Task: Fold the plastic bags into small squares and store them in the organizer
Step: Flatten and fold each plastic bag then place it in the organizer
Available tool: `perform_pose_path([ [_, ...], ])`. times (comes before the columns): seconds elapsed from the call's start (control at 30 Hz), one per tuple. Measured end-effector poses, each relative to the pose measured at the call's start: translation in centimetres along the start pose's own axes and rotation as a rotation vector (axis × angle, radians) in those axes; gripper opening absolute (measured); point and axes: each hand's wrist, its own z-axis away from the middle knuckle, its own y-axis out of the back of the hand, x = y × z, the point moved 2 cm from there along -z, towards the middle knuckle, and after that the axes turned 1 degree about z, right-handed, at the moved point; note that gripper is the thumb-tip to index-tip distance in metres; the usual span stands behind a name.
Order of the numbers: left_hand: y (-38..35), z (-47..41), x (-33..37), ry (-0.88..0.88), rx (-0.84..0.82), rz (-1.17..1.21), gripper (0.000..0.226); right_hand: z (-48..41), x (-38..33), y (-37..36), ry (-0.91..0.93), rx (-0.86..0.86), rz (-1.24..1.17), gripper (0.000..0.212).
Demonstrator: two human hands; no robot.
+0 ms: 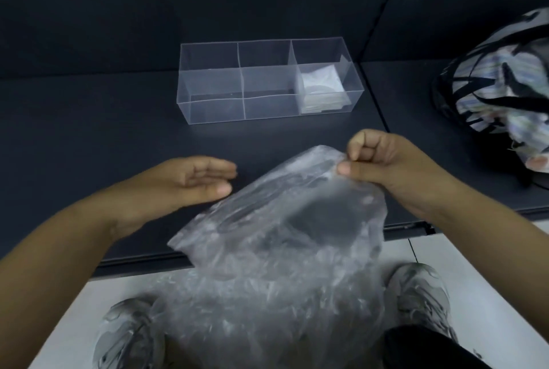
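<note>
Two shoes (416, 291) are half hidden behind one clear bag (282, 235), and one patterned sack (490, 86) is cut off at right. The bag is pinched at its top corner by the right hand (386, 160), held over the table (89, 131) edge. The left hand (184, 181) is held flat, empty, beside it. One organizer (208, 83) is seen beyond; squares (322, 86) are stacked at its right end, count unclear.

Left hand (190, 181) flat, fingers (217, 168) straight; right hand (383, 160) curled, thumb-and-forefinger pinch on plastic bag (282, 238).
</note>
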Motion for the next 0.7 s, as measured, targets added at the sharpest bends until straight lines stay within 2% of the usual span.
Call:
perform_pose_path([
  [0.1,-2.3,-1.5,2.6,-0.072,-0.059,-0.010,0.054,-0.6,-0.8,-2.1,0.086,-0.070,0.082,0.020],
  [0.2,-4.4,-3.0,3.7,-0.047,0.006,0.135,0.036,-1.2,-1.0,-2.9,0.120,-0.087,0.118,0.020],
  [0.33,-2.8,-3.4,2.2,-0.054,0.246,0.336,0.011,-0.9,0.4,-0.5,-0.136,-0.274,0.283,0.040],
  [0.37,-2.0,-3.4,1.5,-0.059,0.301,0.368,0.009,-0.6,0.8,0.2,-0.194,-0.309,0.365,0.034],
  [0.4,-1.4,-3.4,0.8,-0.050,0.358,0.401,0.010,-0.5,1.4,1.0,-0.218,-0.297,0.450,0.022],
  [0.47,-0.1,-3.6,-0.8,-0.010,0.471,0.456,0.009,-0.6,2.2,2.6,-0.238,-0.118,0.524,0.010],
  [0.53,0.6,-3.9,-2.1,0.038,0.542,0.484,0.010,-0.5,2.7,3.8,-0.246,0.116,0.424,0.006],
  [0.57,0.8,-4.2,-2.7,0.057,0.558,0.493,0.011,-0.3,2.6,3.8,-0.239,0.170,0.321,0.014],
  [0.63,1.0,-4.5,-3.7,0.077,0.565,0.514,0.011,0.0,2.6,2.5,-0.252,0.110,0.164,0.046],
  [0.7,1.1,-4.8,-4.4,0.080,0.580,0.535,0.010,0.2,3.7,-0.3,-0.294,-0.055,0.267,0.055],
])
